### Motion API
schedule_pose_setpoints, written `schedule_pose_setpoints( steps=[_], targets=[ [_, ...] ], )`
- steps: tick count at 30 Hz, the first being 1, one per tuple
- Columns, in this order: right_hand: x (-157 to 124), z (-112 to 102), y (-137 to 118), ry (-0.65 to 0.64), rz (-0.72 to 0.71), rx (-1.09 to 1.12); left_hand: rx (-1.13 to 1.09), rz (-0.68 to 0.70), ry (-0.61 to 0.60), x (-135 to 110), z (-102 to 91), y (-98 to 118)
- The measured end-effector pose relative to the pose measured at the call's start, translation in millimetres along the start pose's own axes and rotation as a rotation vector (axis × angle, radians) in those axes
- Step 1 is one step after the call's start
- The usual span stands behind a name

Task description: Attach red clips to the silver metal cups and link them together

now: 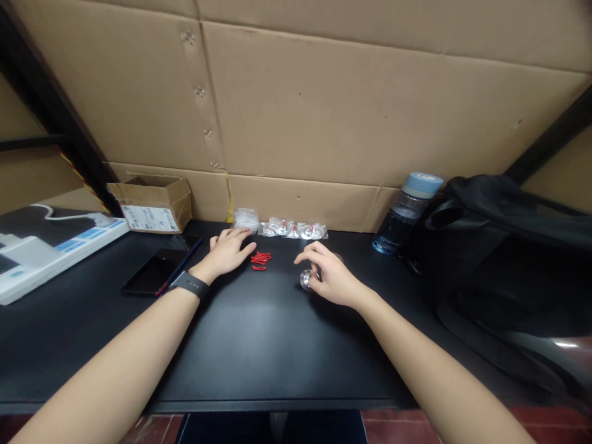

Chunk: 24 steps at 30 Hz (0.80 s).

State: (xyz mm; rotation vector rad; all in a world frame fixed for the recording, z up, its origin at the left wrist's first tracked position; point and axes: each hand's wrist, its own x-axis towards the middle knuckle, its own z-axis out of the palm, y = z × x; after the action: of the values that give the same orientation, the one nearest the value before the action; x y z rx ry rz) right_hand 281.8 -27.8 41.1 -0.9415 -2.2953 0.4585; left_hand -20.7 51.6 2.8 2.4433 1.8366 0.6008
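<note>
Black tabletop, cardboard wall behind. On my remote feed the left hand is extended, holding nothing visible, just by the clear plastic bags; the right hand curls at the metal disc beside its thumb, grip uncertain to me. Risks, I judge: a slack pinch could drop the disc; a left-hand sweep could scatter the nearby red loops.

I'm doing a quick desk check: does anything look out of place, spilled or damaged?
Nothing looks spilled or damaged. One red piece lies slightly apart from the red pile, on its near side. The bottle seems to lean, though that may be lens distortion.
</note>
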Motion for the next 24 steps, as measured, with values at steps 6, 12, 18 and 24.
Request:
schedule_pose_setpoints(
  steps=[6, 12, 18, 24],
  targets=[
    [-1, 1, 1, -0.026, 0.005, 0.033, -0.017, -0.005, -0.031, 2, 3.8, -3],
    [-3, 1, 1, -0.068, 0.016, 0.061, 0.01, -0.007, 0.116, 2, -4.7, -1],
    [-3, 3, -1, -0.086, 0.029, 0.081, 0.006, 0.053, 0.402, -6, -30.9, 20],
    [0, -15, 16, 0.039, 0.043, -0.01, -0.057, 0.359, 0.202, -22, -23.4, 65]
  ],
)
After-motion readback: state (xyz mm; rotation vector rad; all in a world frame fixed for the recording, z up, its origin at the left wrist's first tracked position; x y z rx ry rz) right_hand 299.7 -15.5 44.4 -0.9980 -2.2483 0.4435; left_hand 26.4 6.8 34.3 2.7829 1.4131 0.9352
